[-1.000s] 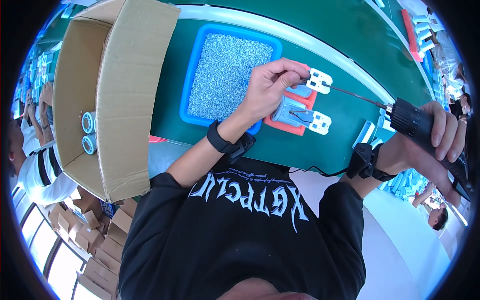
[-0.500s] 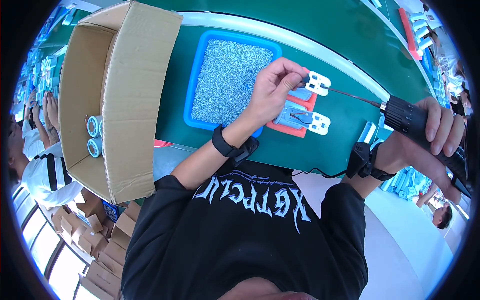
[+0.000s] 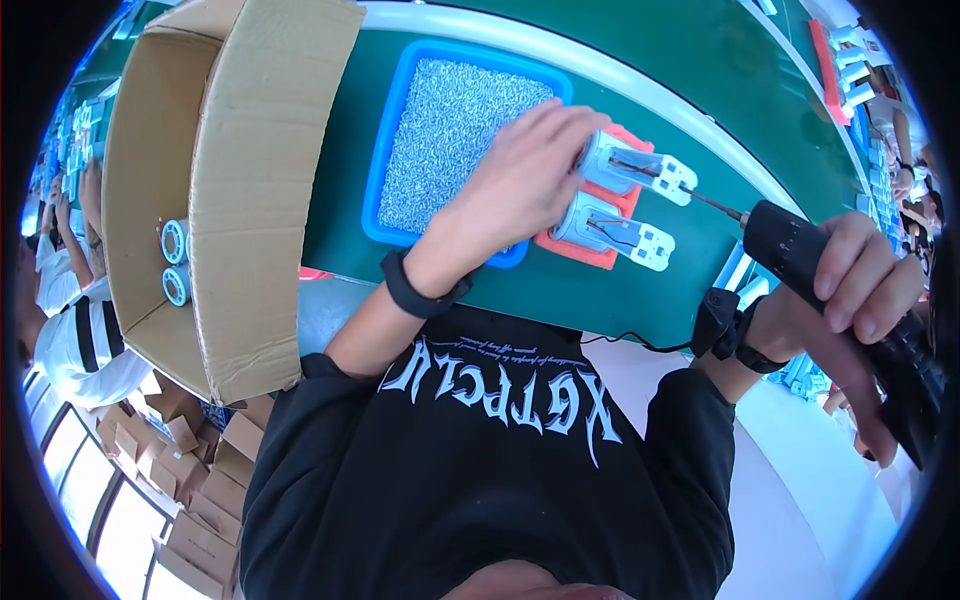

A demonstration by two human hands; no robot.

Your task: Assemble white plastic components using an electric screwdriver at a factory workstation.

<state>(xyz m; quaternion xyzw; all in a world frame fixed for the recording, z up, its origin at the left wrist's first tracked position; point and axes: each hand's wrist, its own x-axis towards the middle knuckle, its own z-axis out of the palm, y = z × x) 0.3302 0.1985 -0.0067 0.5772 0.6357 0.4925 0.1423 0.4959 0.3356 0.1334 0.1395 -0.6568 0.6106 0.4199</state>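
Observation:
My right hand (image 3: 862,275) is wrapped round a black electric screwdriver (image 3: 785,240). Its long thin bit points left, and the tip meets or nearly meets the end of a white plate (image 3: 672,180). That plate juts from a light-blue cylindrical housing (image 3: 606,163), with dark wires along it. My left hand (image 3: 530,170) has its fingers curled over the housing's left end; the thumb is mostly hidden. Nearer me, a second light-blue housing (image 3: 578,220) with a similar white plate (image 3: 652,247) lies in a red-orange foam holder (image 3: 590,256).
Left of the holder stands a blue tray (image 3: 372,200) full of small silvery screw-like pieces. A large open cardboard box (image 3: 262,200) is at the left, with light-blue round parts (image 3: 175,262) inside. Other people sit at both sides. The green table's edge runs in front of me.
My left hand has shifted from pinching by the far white plate to covering the housing's left end. The far plate now sits lower and further right, and the screwdriver has tilted slightly.

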